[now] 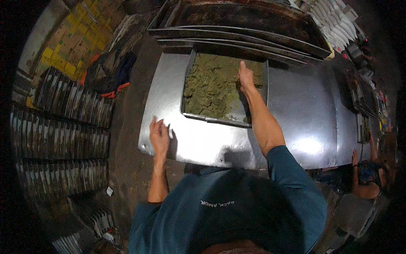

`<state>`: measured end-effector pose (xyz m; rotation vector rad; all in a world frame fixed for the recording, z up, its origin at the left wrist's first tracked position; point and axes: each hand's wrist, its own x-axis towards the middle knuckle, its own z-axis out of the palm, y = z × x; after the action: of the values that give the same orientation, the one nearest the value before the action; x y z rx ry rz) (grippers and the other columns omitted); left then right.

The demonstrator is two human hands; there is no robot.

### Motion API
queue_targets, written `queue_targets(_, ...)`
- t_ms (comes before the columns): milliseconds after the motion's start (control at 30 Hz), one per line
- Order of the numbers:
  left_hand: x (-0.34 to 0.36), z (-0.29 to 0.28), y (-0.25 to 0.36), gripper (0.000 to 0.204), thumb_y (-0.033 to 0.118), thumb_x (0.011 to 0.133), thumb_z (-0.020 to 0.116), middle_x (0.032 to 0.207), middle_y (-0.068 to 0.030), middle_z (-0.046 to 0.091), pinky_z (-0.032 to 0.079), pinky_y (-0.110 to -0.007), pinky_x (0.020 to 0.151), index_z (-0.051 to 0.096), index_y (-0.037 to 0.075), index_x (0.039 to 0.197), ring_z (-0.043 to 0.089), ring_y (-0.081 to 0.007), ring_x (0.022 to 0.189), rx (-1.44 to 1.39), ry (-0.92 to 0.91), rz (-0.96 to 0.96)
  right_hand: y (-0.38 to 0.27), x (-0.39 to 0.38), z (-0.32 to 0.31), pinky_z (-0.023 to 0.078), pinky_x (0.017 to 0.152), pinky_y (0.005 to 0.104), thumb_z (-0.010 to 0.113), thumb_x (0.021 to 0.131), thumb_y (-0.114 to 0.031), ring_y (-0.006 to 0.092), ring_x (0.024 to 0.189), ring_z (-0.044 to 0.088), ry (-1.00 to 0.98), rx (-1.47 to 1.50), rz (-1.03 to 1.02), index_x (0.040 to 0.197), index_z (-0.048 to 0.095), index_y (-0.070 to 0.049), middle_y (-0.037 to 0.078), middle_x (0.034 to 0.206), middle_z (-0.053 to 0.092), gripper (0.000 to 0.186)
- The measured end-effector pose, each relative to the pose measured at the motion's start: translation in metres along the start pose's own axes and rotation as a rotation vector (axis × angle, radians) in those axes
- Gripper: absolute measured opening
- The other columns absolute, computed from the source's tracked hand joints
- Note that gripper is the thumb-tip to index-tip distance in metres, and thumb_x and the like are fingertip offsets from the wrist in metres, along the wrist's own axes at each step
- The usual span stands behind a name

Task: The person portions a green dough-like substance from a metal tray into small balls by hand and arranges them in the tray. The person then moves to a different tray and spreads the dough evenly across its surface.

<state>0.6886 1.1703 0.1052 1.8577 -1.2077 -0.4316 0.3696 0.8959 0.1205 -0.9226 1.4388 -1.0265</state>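
Note:
A shallow rectangular metal tray (pixel 196 116) lies on a shiny metal-topped table (pixel 296 114). It holds a lumpy, crumbly green-brown mass (pixel 207 82), heaped toward the left; bare metal shows near the tray's front right corner. My right arm reaches across the tray, and my right hand (pixel 246 78) is over the mass on its right side. One digit points away from me; the other fingers are hidden, so I cannot make out whether they hold any of it. Left of the tray, my left hand (pixel 158 133) hovers over the table's edge with loosely spread fingers and nothing in them.
Large dark empty trays (pixel 245 19) are stacked just beyond the filled one. Rows of upright stacked trays (pixel 63 142) stand on the left, near dark cloth (pixel 111 72). White sacks (pixel 332 21) lie at the far right. Another person (pixel 368 180) works at the table's right end.

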Motion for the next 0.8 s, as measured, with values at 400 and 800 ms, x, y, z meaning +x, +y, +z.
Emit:
queue_targets(400,-0.036,0.002,-0.091,0.046,0.025,0.096,0.050,0.152,-0.0207,0.037,0.005,-0.054,0.119,0.053,0.006,0.137,0.022,-0.0372,0.146,0.651,0.109,-0.016,0.027,-0.106,-0.079,0.051,0.063,0.0451,0.051,0.097,-0.043,0.0312,0.067,0.063,-0.202,-0.879,-0.315,0.078,0.065,-0.003,0.015,0.068,0.065,0.047)
queue_targets(800,-0.038,0.000,-0.096,0.045,0.023,0.095,0.050,0.151,-0.0191,0.038,0.009,-0.056,0.118,0.054,0.006,0.137,0.026,-0.0356,0.145,0.670,0.111,-0.021,0.048,-0.022,-0.068,0.051,0.085,0.0480,0.061,0.087,-0.011,0.0427,0.093,0.062,0.166,-1.174,-0.837,0.101,0.065,0.002,0.024,0.103,0.065,0.020)
